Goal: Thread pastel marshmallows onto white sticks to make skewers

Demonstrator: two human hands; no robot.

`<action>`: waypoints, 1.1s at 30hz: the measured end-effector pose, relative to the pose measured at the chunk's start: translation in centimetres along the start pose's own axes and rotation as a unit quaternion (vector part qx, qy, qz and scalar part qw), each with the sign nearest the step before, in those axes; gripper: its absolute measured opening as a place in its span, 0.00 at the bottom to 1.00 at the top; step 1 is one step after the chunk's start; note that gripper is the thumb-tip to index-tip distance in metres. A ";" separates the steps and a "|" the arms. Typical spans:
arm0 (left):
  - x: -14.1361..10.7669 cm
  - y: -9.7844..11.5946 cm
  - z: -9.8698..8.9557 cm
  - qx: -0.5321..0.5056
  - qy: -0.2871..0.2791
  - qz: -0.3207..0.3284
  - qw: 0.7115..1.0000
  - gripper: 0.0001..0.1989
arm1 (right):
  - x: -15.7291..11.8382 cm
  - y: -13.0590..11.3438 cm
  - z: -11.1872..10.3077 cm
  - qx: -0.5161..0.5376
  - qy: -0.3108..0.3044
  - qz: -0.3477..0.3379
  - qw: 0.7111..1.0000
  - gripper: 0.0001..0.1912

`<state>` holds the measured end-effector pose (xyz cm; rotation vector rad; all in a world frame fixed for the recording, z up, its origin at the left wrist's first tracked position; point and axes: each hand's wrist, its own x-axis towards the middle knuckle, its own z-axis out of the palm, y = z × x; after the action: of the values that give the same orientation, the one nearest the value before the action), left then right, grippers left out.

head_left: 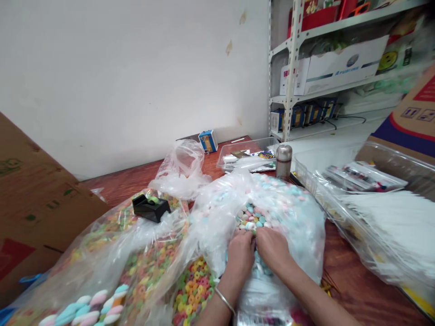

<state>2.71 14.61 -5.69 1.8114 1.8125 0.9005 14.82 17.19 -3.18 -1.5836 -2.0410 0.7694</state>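
My left hand (242, 246) and my right hand (272, 244) meet over the mouth of a large clear plastic bag (302, 213) of pastel candies (256, 212). Both are closed, knuckles up and fingertips pinched close together. A small bit of white, orange and green shows just beyond the fingertips; whether it is held is hidden. Left of my hands, ring-shaped coloured pieces (194, 290) show through an opening in another clear bag (136, 253). A black tape dispenser (151, 208) sits on that bag. Several pastel oval pieces (91, 310) lie bunched at the lower left.
A clear tray (343, 235) with white sleeves and packets stands at the right. Behind the bags are a metal flask (283, 160), a smaller clear tray (251, 156) and a blue box (208, 141). Cardboard boxes (44, 217) flank the table; a metal shelf (290, 68) stands behind.
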 end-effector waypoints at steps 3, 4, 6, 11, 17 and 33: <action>-0.5 0.3 -0.8 -0.121 0.006 -0.066 0.991 0.11 | -0.6 0.6 -1.0 0.077 -0.002 -0.012 0.997 0.10; -0.7 0.6 -1.1 -0.213 0.002 -0.115 0.970 0.13 | -1.0 0.7 -1.5 0.111 -0.008 -0.020 0.994 0.11; -1.2 1.4 -1.8 -0.420 -0.004 -0.210 0.883 0.19 | -2.0 0.9 -2.2 0.183 -0.027 -0.032 0.982 0.15; -2.7 3.5 -2.7 -0.590 -0.021 -0.259 0.765 0.18 | -4.2 0.7 -2.0 0.322 -0.048 0.004 0.946 0.20; -3.6 4.0 -2.7 -0.592 -0.025 -0.249 0.766 0.18 | -4.5 0.9 -1.1 0.387 -0.021 0.019 0.922 0.19; -3.3 2.6 -2.7 -0.454 0.114 -0.236 0.852 0.16 | -10.5 2.0 -2.4 0.096 -0.063 -0.077 0.990 0.17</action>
<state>2.90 10.78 -2.48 0.6566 1.4312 1.4563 20.38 7.79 -2.84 -1.2849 -2.0775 0.9975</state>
